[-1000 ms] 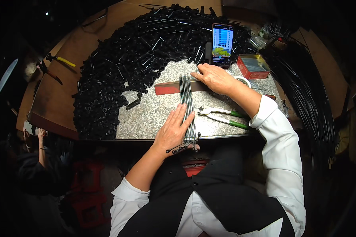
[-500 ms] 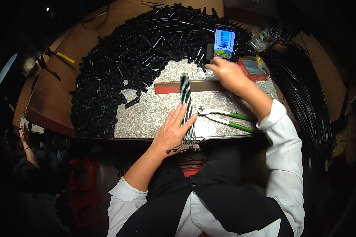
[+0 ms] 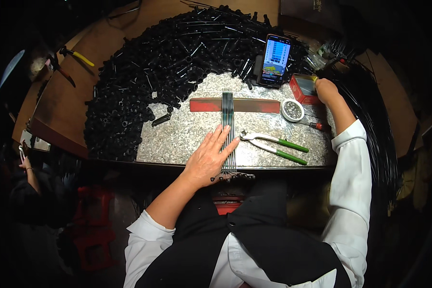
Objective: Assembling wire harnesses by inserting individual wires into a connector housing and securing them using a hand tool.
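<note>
My left hand (image 3: 207, 156) lies flat with fingers stretched over a row of thin dark rods (image 3: 227, 120). These rods run side by side away from me, across a red and brown strip (image 3: 206, 105), and their black-knobbed ends stick out past the table's near edge. My right hand (image 3: 325, 91) is at the right side of a red open-topped box (image 3: 302, 97), fingers curled at its rim; what they hold, if anything, is hidden. Green-handled pincers (image 3: 273, 144) lie right of the rods. Beyond them sits a round white dish (image 3: 293, 110) of small shiny metal pieces.
A large heap of black tubular parts (image 3: 158, 62) curves round the speckled work slab (image 3: 163, 144). A lit phone (image 3: 276, 60) stands upright behind the dish. Long black rods (image 3: 369, 120) hang at the right. A red-handled tool (image 3: 317, 126) lies near the dish. Another person's hand (image 3: 25, 163) shows far left.
My right hand has moved right, from in front of the phone to the red box's rim, uncovering the dish and red-handled tool. My left hand stays on the rods.
</note>
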Demonstrator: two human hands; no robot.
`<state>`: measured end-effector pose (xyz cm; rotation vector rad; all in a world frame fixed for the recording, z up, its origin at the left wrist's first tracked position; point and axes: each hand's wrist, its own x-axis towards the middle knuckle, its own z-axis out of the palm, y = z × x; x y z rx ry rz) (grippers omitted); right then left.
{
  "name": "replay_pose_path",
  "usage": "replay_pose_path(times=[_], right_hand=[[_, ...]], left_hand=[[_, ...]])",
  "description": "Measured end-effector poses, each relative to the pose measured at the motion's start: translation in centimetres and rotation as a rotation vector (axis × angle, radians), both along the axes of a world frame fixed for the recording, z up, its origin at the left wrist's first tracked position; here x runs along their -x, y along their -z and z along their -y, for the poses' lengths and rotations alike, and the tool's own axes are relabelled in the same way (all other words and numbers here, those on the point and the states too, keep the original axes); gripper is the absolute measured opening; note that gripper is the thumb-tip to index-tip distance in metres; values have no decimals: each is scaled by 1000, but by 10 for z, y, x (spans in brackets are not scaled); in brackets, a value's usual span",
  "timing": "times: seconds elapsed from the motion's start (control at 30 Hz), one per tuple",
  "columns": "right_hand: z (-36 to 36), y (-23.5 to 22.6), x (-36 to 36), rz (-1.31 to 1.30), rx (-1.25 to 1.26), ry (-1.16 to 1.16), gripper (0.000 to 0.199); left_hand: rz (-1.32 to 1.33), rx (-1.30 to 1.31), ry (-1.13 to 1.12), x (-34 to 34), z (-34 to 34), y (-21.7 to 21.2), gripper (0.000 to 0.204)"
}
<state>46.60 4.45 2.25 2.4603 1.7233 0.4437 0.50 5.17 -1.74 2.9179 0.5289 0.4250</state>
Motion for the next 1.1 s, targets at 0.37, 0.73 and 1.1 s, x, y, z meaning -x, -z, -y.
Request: replay_pose_path(times=[0.37, 0.73, 1.1], right_hand=[[-4, 0, -2, -45, 26, -9, 12], [15, -14, 21, 168, -68, -58, 16], [18, -26, 26, 181, -32, 76, 16]], left_hand=[[77, 55, 21, 1, 0, 3, 82], [29, -119, 4, -1, -5, 12, 86], [42, -35, 17, 0, -3, 6, 86]])
